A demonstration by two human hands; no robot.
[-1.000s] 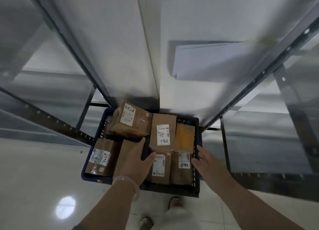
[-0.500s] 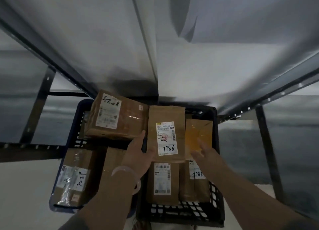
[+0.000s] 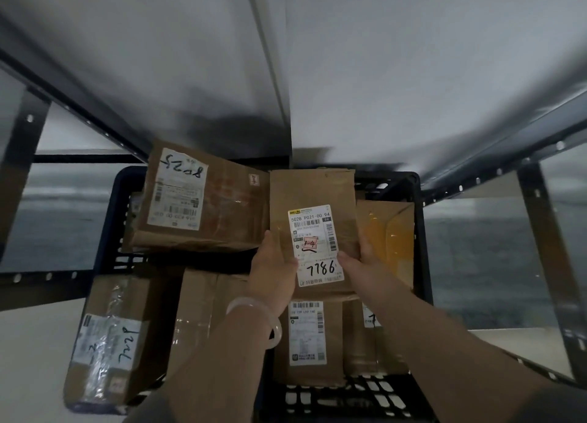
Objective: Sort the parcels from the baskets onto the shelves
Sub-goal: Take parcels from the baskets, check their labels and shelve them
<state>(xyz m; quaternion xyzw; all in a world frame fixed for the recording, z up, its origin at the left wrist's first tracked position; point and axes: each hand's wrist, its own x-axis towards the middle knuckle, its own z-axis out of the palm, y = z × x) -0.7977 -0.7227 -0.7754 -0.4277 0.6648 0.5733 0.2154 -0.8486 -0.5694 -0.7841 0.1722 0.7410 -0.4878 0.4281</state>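
Shelving (image 3: 413, 73) over basket (image 3: 333, 397), left hand (image 3: 273, 276) and right hand (image 3: 359, 264) gripping 7786 parcel (image 3: 313, 190)

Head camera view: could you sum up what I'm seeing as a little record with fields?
Held item: brown paper parcel marked 7786, white label facing the camera
Left hand: left hand grips the parcel's left edge
Right hand: right hand grips its right edge
Container: dark plastic basket below, more parcels inside
Neighbours: large brown cardboard box on the left, yellow padded envelope on the right
Surroundings: grey metal shelf frame on both sides
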